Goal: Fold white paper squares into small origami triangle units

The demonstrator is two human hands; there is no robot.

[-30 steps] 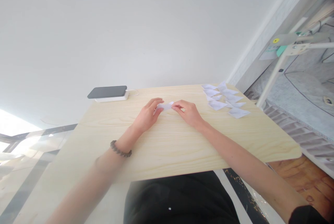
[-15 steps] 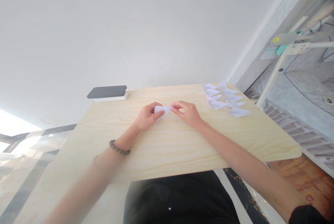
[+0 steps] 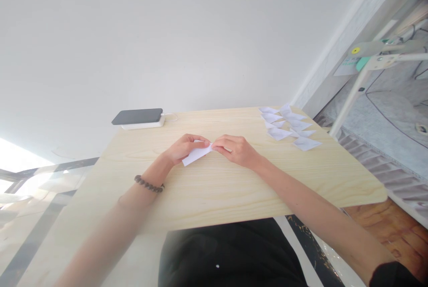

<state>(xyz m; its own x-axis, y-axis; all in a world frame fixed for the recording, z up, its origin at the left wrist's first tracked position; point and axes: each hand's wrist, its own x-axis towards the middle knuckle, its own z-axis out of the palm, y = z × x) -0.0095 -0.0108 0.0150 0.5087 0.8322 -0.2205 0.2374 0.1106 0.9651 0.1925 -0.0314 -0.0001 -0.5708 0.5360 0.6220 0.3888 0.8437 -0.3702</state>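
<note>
A small piece of folded white paper [image 3: 196,155] is held between my two hands above the middle of the table. My left hand [image 3: 184,147] grips it from the left, thumb on top and fingers behind. At its right tip, my right hand [image 3: 234,149] pinches the paper between thumb and fingers. The fingertips of both hands nearly meet there and hide that end. To the right lie several folded white paper pieces [image 3: 278,133] with pointed ends, set out in two columns.
The pale wooden table [image 3: 227,197] backs onto a white wall. At its back left, a dark phone [image 3: 137,116] rests on a white box [image 3: 142,125], with a white cable [image 3: 171,115] plugged in. Beyond the right edge stands a white metal frame [image 3: 354,86].
My left hand has slid a little left and turned the paper, so its broad end now points down and left. My right hand has shifted slightly left and lower, still pinching the tip.
</note>
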